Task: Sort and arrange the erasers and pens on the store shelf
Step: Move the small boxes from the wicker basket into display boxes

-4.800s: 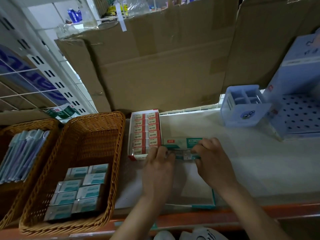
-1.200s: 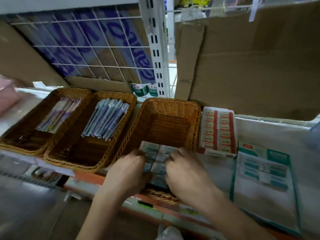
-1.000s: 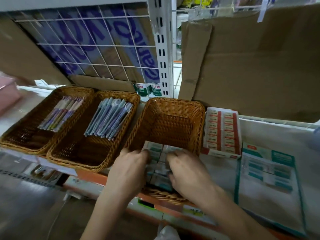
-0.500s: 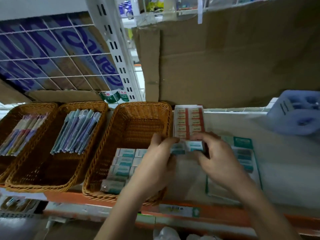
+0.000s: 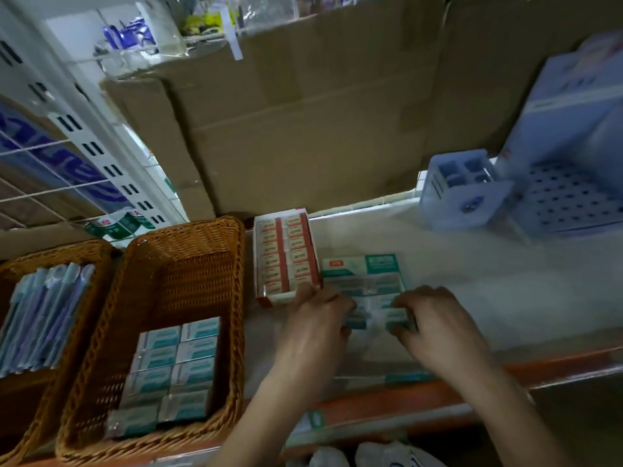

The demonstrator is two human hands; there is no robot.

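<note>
Left hand (image 5: 313, 328): my fingers curl onto the left end of the eraser row (image 5: 371, 318).
Right hand (image 5: 435, 328): my fingers clamp the right end of the same row.
Eraser row: teal-wrapped, lying in the open teal box (image 5: 364, 264) on the shelf (image 5: 472, 281), between my 2 hands.
Red eraser box (image 5: 286, 254): just left of the teal box.
Wicker basket (image 5: 236, 264): holds basket erasers (image 5: 175, 365) in 2 columns at its near end.
Pens (image 5: 43, 315): bundled in the far-left basket (image 5: 77, 247).
</note>
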